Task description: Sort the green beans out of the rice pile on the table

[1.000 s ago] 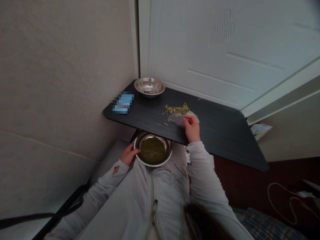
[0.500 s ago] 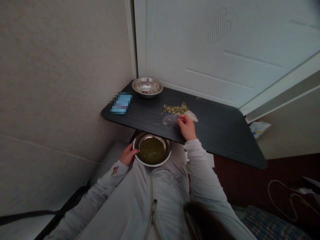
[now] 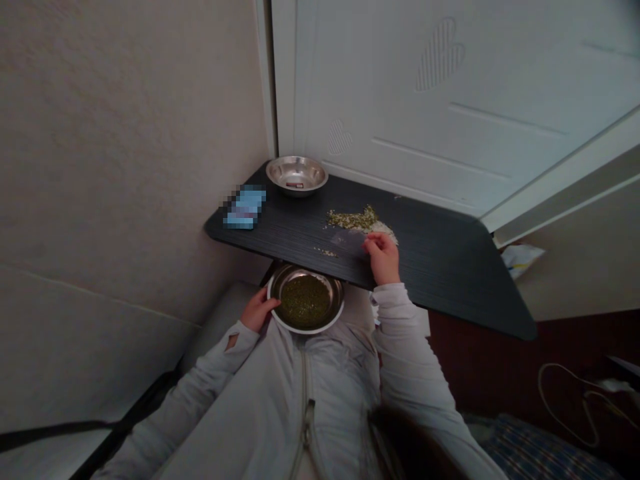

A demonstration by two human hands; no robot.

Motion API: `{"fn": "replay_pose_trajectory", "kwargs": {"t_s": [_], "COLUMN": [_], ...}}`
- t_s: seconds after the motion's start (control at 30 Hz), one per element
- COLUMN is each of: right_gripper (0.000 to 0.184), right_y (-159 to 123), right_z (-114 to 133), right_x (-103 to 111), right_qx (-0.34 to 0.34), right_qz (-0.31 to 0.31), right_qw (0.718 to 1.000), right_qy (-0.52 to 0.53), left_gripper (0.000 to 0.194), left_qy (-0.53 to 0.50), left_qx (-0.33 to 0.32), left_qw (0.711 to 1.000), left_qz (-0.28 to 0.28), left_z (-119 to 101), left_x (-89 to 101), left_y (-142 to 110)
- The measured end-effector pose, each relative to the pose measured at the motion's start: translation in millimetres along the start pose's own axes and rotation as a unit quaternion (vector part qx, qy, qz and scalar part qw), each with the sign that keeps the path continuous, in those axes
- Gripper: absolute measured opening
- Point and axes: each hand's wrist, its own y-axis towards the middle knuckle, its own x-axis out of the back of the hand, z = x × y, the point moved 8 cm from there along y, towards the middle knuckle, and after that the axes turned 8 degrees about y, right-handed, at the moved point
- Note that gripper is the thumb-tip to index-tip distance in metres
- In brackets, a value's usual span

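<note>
On my lap, partly under the table edge, rests a metal bowl (image 3: 274,308) with small green beans (image 3: 305,300) in it, likely mung beans. My left hand (image 3: 259,310) grips its left rim, thumb over the edge. Above the dark tabletop, my right hand (image 3: 383,257) is closed in a pinch on a thin translucent plastic piece (image 3: 346,237), which is faint and blurred. Just beyond those fingers lie a heap of mixed green and pale grains (image 3: 353,219) and a pile of white rice-like grains (image 3: 385,231). A few loose grains (image 3: 327,253) are scattered nearer the edge.
An empty-looking metal bowl (image 3: 297,175) with a small dark red mark inside stands at the back left of the dark table (image 3: 450,267). A pixelated blue phone-like object (image 3: 245,208) lies left. A white door (image 3: 380,87) borders the table; a cable (image 3: 565,367) lies on the floor.
My right hand has shifted slightly right with the plastic piece, and loose grains near the table's front edge now lie nearer to it. My left hand stays on the bowl.
</note>
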Motion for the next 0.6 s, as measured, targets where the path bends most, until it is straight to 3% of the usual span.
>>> {"fn": "replay_pose_trajectory", "kwargs": {"t_s": [0.07, 0.13, 0.6], "right_gripper": [0.009, 0.008, 0.007], "right_y": [-2, -4, -11], "right_z": [0, -2, -10], "right_x": [14, 22, 7], "right_qx": [-0.006, -0.016, -0.037], "right_qz": [-0.056, -0.073, 0.044], "right_qw": [0.998, 0.997, 0.998], "right_qy": [-0.002, -0.007, -0.026], "left_gripper": [0.048, 0.048, 0.051], "left_qy": [0.000, -0.003, -0.010], "left_qx": [-0.005, -0.008, -0.008], "left_qw": [1.000, 1.000, 1.000], "left_qz": [0.000, 0.001, 0.012], "left_z": [-2, -3, -3], "left_x": [0.1, -0.3, -2.6], "left_y": [0, -1, -2]}}
